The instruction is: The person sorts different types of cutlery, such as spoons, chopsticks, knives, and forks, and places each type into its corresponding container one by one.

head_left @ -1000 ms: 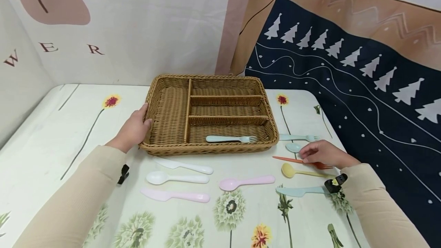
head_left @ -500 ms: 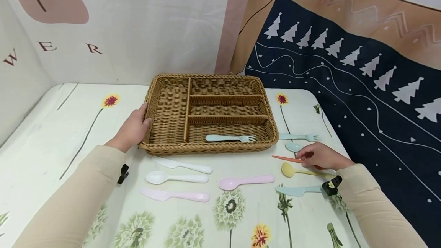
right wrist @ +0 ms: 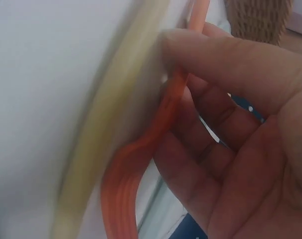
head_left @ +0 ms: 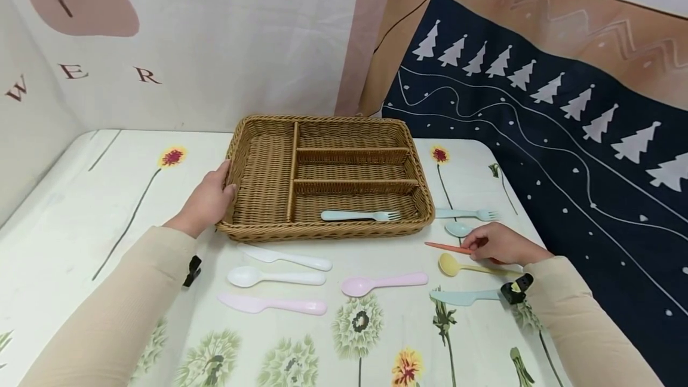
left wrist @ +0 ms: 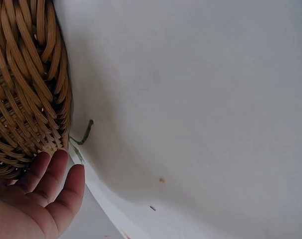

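Observation:
My left hand grips the left side of a brown wicker cutlery tray, thumb over the rim and fingers against the outer wall. A light blue fork lies in the tray's front right compartment. To the tray's right, my right hand pinches an orange fork between thumb and fingers. In the right wrist view the orange fork's neck shows beside the yellow spoon's handle. The head view hides its tines behind the hand. A light blue spoon lies just beyond the fingertips.
Another light blue fork lies right of the tray. A yellow spoon and light blue knife lie nearer me. In front of the tray are a white knife, white spoon, pink knife and pink spoon.
My right hand has shifted slightly left along the orange fork and its fingers have closed on it; the tines, visible earlier, are now covered. My left hand and the tray stay put.

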Available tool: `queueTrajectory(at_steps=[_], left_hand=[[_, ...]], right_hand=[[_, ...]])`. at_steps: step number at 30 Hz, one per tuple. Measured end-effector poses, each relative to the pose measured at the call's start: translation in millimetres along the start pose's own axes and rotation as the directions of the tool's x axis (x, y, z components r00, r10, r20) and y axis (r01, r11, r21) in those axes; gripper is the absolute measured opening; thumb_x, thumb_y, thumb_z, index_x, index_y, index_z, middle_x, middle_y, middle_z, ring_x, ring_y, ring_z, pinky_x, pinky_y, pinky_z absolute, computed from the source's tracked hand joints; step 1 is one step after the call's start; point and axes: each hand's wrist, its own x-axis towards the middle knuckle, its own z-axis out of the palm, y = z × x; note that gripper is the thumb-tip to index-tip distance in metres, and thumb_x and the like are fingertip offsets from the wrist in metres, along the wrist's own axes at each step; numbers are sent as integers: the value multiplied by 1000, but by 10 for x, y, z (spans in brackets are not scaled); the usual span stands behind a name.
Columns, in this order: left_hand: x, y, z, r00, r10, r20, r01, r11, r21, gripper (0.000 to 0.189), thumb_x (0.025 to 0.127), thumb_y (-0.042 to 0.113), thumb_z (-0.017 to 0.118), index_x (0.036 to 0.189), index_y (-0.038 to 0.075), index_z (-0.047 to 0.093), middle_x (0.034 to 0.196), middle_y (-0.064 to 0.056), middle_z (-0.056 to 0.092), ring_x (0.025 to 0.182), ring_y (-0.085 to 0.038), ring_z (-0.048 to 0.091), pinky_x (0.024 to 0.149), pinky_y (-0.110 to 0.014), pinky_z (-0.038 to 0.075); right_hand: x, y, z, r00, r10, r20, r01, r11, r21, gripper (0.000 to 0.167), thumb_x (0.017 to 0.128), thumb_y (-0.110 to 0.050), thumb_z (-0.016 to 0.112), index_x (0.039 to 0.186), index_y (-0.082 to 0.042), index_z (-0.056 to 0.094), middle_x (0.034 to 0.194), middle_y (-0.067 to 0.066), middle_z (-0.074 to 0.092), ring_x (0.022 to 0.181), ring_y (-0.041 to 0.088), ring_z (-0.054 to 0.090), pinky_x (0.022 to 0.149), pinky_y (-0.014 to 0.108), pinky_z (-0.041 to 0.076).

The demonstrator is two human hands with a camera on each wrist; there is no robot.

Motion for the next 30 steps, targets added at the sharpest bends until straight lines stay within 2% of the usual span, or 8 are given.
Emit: queueTrajectory(at_steps=[3, 10, 15, 19, 26, 30], left_hand=[[-2, 16, 0, 1000, -3, 1, 3, 1000, -7, 63, 106, 16, 31, 152, -2, -7, 140, -42, 24, 129, -55, 30, 105, -65, 28], [-22, 48, -16, 1000, -5, 2, 5, 1000, -6, 63, 106, 15, 31, 152, -2, -7, 139, -41, 25, 129, -55, 31, 105, -65, 29], [-24, 66, -14, 1000, -3, -2, 3, 1000, -12, 62, 105, 14, 31, 152, -2, -7, 141, -41, 24, 130, -54, 31, 106, -64, 28], [-25, 65, -7, 1000, -5, -6, 5, 1000, -14, 62, 105, 13, 31, 152, -2, -7, 140, -41, 25, 130, -53, 31, 106, -63, 29], [-19, 35, 4, 1000, -7, -8, 7, 1000, -11, 62, 105, 14, 31, 152, -2, -6, 142, -41, 24, 131, -54, 30, 106, -63, 28], [-19, 27, 11, 1000, -9, -9, 9, 1000, -15, 62, 105, 13, 31, 152, -2, -6, 141, -41, 25, 131, -53, 31, 106, -63, 29]], right_hand=[[-40, 24, -42, 1000, -7, -6, 7, 1000, 13, 17, 83, 1, 70, 99, 4, 71, 85, 5, 66, 65, 11, 49, 55, 23, 43], [-136, -56, -181, 995, 17, -94, -13, 999, 40, 19, 85, 3, 67, 104, 4, 70, 88, 9, 66, 45, 8, 36, 44, 25, 38], [-160, -217, -291, 991, 59, -120, -53, 997, 53, 21, 88, 0, 63, 108, 4, 68, 87, 9, 63, 42, 12, 35, 42, 29, 37], [-109, -335, -357, 988, 74, -135, -68, 997, 48, 23, 88, -2, 63, 111, 3, 67, 87, 9, 62, 43, 16, 37, 43, 30, 38], [67, -509, -406, 987, 41, -157, -37, 999, 24, 23, 89, -2, 64, 110, 3, 67, 90, 12, 62, 49, 18, 41, 46, 28, 40], [177, -621, -433, 985, 30, -170, -29, 1000, 10, 23, 88, 0, 62, 111, 2, 68, 87, 12, 63, 47, 18, 40, 45, 29, 39]])
